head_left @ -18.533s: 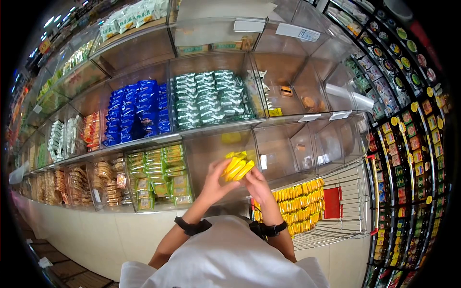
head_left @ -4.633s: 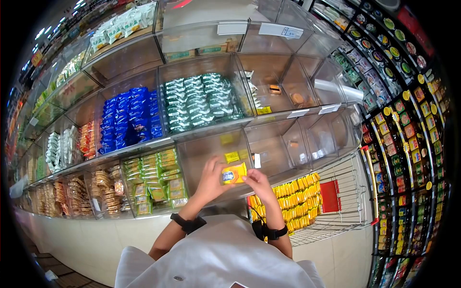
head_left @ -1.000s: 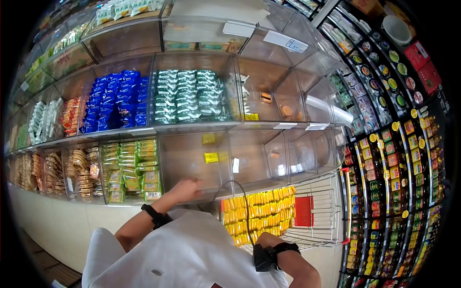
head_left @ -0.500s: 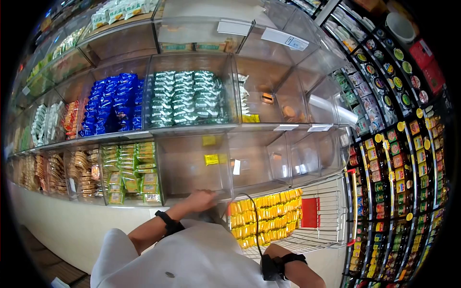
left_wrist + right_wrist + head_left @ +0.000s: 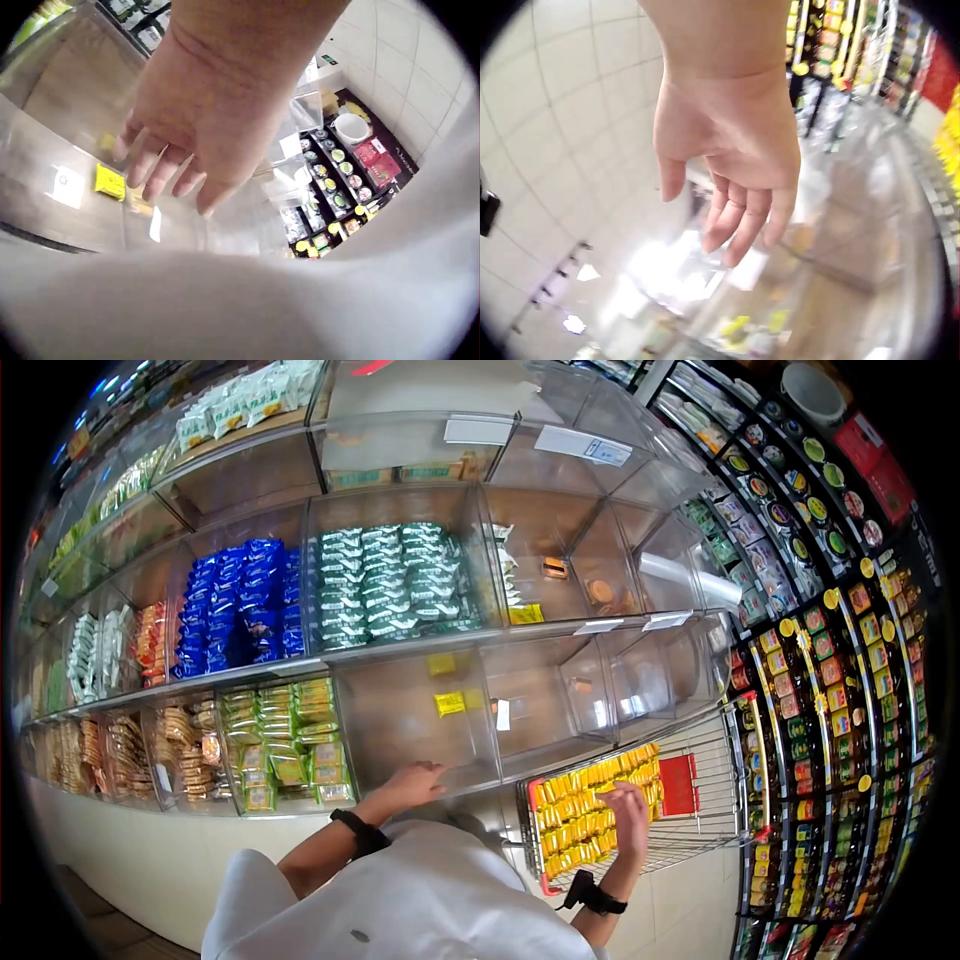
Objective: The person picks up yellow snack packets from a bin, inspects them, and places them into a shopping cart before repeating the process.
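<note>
My left hand (image 5: 415,784) is at the front edge of a clear plastic bin (image 5: 385,705) in the head view, with nothing in it. One yellow packet (image 5: 450,704) lies inside that bin, in front of its reflection on the back wall. The left wrist view shows the left hand (image 5: 202,112) with loosely bent, spread fingers, and the yellow packet (image 5: 110,182) beyond them. Over the cart, my right hand (image 5: 630,820) overlaps rows of yellow packets (image 5: 580,815). Seen from the right wrist, that hand (image 5: 731,142) hangs relaxed and holds nothing.
A wire shopping cart (image 5: 720,800) with a red panel (image 5: 680,785) stands against the shelf at right. Neighbouring bins hold green packets (image 5: 285,745), blue packets (image 5: 235,605) and dark green packets (image 5: 385,585). A tall rack of goods (image 5: 830,690) rises at far right.
Earlier both hands held yellow packets, first several, then one; now they hold none. In the last second the right hand rose from beside the body to over the cart; the left shifted slightly right.
</note>
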### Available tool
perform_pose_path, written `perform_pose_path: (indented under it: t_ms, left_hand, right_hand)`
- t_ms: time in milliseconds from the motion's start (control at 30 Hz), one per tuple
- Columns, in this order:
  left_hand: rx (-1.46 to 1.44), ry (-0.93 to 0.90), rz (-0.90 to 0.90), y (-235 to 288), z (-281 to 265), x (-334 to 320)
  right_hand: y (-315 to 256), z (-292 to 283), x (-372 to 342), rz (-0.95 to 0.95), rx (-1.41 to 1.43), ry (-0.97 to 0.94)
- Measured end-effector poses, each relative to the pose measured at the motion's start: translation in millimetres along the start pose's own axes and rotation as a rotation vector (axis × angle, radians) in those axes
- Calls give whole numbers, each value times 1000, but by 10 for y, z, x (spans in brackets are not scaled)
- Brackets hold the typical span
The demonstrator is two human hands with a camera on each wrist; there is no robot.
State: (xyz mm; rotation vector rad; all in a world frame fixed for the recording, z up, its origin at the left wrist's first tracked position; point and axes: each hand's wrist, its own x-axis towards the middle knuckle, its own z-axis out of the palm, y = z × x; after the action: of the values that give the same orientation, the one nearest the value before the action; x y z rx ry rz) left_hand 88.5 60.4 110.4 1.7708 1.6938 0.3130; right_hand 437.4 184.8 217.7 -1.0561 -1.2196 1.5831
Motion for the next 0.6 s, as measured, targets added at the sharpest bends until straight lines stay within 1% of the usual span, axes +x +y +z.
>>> perform_pose_path:
  t_ms: [33,67,100,133,167,200,267,333,367,400,433,467,500,567,600]
  left_hand:
    - [25,-12,-43,-145,87,-34]
    - [50,-23,-86,-312,205,-60]
    - [76,-35,-127,-424,262,-100]
    - [66,-47,-152,-442,219,-167]
    - [62,-66,-172,-426,138,-250]
    - [66,-97,-175,-436,78,-286]
    - [109,-159,-169,-632,184,-295]
    - [51,-178,-68,-1153,563,-252]
    - [34,-151,47,-1319,650,-222]
    - [-6,-271,-17,-1340,589,-146]
    - [-86,-307,-5,-1286,502,-122]
    - [-78,-347,9,-1184,424,-75]
    - [11,-376,12,-1375,548,-4]
    - [-151,-471,44,-1299,489,221]
    - [-240,-507,36,-1089,406,204]
  right_hand:
    - [373,-231,-8,152,-121,155]
    - [695,-402,-75,232,-235,204]
    - [1098,-609,-131,406,-325,296]
    - [1443,-833,-203,566,-575,196]
    - [2312,-1448,-301,499,-885,-52]
    - [2916,-1621,-437,635,-1037,83]
    - [2955,-1254,-829,512,-1396,54]
    - [2807,-979,-1041,536,-1087,50]
    - [2309,-631,-1124,584,-866,107]
    - [2473,-548,-1210,727,-898,126]
    - [2726,-527,-1191,788,-901,135]
    - [2949,-516,-1194,844,-903,124]
    - [2965,-431,-1157,870,-897,94]
    - [2994,-263,-1100,916,-869,71]
    - [2882,-179,-1116,871,-876,147]
